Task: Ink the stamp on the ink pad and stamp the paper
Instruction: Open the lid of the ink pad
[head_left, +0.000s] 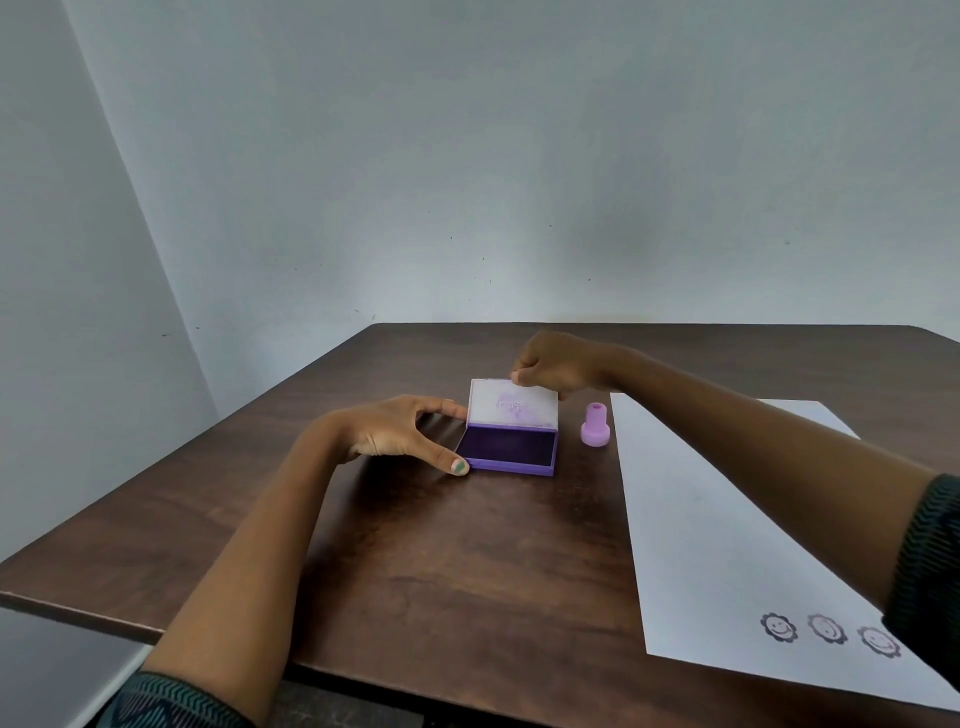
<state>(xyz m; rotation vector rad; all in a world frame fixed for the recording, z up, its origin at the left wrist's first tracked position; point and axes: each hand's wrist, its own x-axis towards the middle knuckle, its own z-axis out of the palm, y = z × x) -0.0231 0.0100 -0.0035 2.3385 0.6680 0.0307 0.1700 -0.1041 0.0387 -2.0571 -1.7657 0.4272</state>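
Observation:
A purple ink pad (506, 451) sits in the middle of the table with its dark pad exposed. Its pale lid (511, 405) stands upright, and my right hand (553, 366) pinches the lid's top edge. My left hand (402, 434) braces the base's left side, thumb at the front corner and fingers by the hinge. A pink stamp (595, 425) stands upright on the table just right of the pad, untouched. The white paper (727, 525) lies to the right, with three flower-face prints (826, 629) near its front edge.
The dark wooden table (441, 561) ends at a left edge and a front edge near me. A pale wall rises close behind its far edge. My right forearm crosses above the paper.

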